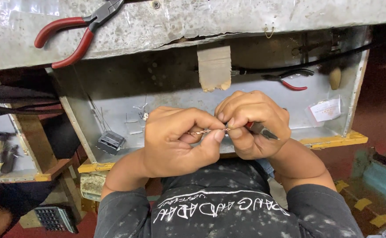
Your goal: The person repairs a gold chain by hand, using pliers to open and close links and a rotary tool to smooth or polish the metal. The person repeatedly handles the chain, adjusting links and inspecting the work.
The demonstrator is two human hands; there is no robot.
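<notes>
The left hand (pixel 175 141) pinches a thin pinkish chain (pixel 200 131) between thumb and forefinger; the chain runs just right of those fingertips to the right hand (pixel 252 123). That hand's fingers are curled tight around small pliers (pixel 261 131), pressed against the chain's end. Behind, in the metal tray (pixel 113 83), a small clear bag with a white label (pixel 326 110) lies at the right. A tan tape strip (pixel 214 67) hangs above.
</notes>
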